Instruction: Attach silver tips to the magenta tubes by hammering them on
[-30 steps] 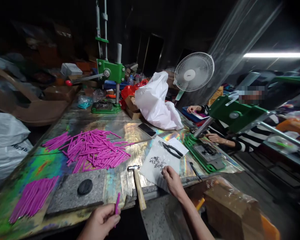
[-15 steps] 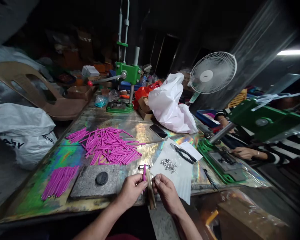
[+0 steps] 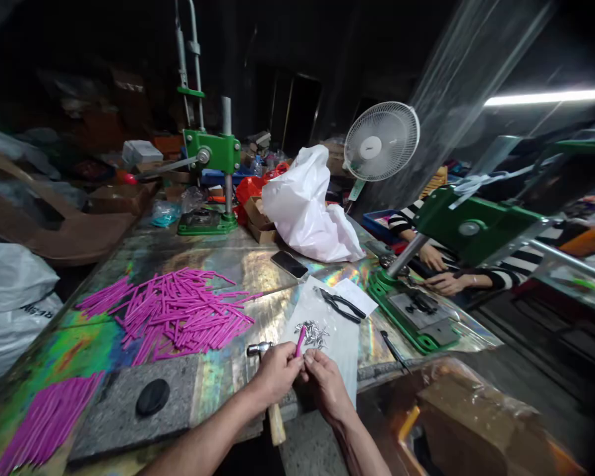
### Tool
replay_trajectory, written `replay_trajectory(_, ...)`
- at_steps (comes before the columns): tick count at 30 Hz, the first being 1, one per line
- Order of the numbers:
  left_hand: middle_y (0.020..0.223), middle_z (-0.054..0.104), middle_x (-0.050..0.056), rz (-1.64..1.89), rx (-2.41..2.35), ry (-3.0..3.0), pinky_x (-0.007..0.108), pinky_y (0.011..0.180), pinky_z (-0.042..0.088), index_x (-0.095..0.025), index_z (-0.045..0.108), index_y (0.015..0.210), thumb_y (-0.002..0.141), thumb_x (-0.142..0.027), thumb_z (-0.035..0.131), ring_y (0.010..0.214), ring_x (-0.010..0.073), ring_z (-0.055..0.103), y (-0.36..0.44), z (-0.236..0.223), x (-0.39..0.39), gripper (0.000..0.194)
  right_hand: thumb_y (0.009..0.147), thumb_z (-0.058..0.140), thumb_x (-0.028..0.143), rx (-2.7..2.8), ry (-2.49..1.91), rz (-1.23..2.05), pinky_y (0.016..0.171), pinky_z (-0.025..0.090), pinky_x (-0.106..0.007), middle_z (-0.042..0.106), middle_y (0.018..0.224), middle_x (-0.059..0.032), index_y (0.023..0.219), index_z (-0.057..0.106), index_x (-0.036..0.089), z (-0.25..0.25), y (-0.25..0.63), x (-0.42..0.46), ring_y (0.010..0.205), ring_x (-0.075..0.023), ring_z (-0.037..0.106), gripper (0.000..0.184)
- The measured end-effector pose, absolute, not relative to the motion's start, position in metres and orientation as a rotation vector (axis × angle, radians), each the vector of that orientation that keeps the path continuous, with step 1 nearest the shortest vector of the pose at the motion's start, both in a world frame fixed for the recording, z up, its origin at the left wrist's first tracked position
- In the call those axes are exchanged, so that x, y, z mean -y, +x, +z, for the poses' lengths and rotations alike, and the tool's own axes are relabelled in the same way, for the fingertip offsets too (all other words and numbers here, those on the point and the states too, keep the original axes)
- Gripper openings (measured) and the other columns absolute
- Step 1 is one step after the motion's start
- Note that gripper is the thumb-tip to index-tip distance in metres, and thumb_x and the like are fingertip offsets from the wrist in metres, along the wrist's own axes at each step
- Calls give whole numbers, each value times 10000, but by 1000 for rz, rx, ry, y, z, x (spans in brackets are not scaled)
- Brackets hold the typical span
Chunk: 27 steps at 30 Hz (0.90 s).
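Note:
My left hand (image 3: 276, 373) is closed on a thin magenta tube (image 3: 301, 338), whose upper end sticks up past the fingers. Close against it, my right hand (image 3: 328, 385) is pinched at the tube's lower end; whatever lies between its fingertips is too small or hidden. Small pointed metal pieces (image 3: 319, 332) lie heaped on a white sheet (image 3: 346, 354) just beyond. A hammer (image 3: 276, 424) rests partly under my left hand, its wooden handle toward me. To the left are a loose pile of magenta tubes (image 3: 188, 317) and a lined-up bundle of tubes (image 3: 49, 420).
A stone block (image 3: 186, 390) with a black disc (image 3: 153, 396) lies left. Pliers (image 3: 341, 305), a phone (image 3: 288, 264) and a white bag (image 3: 310, 211) lie ahead. Green presses (image 3: 213, 153) (image 3: 476, 225) stand left and right. A co-worker's hands (image 3: 446, 283) are behind the right one.
The view has turned rightward, so the table appears farther left. My hands have come together at the tube, which has moved away from the hammer toward the metal pieces.

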<state>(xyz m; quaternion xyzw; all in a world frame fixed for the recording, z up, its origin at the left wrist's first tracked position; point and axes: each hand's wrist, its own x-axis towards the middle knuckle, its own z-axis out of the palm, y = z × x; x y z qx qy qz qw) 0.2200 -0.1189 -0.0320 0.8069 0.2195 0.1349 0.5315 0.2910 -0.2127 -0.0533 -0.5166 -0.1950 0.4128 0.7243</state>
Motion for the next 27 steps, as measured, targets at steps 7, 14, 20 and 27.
replay_trajectory(7,527,390,-56,218,-518,2050,206,496,247,-155,488,584,717,-163,412,540,105,362,251,-36,118,154,658,612,402,338,-1154,850,459,213,-211,453,452,60,560,455,180,-61,316,218,432,-79,325,289)
replay_trajectory(14,523,385,-57,202,-526,1997,206,494,260,-151,501,602,717,-173,424,540,110,371,266,-45,120,140,658,609,386,309,-1189,811,443,206,-209,446,436,66,563,460,180,-72,332,224,415,-71,314,271)
replay_trajectory(20,532,378,-55,203,-463,1993,204,502,264,-159,470,577,712,-176,417,552,111,373,268,-46,122,146,671,570,408,326,-1229,808,441,234,-213,423,442,69,570,431,194,-81,332,221,421,-78,330,275)
replay_trajectory(27,523,350,-60,188,-476,2066,209,489,228,-176,406,551,720,-191,402,538,109,344,268,-47,122,170,678,521,406,354,-1389,761,423,227,-218,413,445,70,565,413,204,-75,335,223,403,-81,313,255)
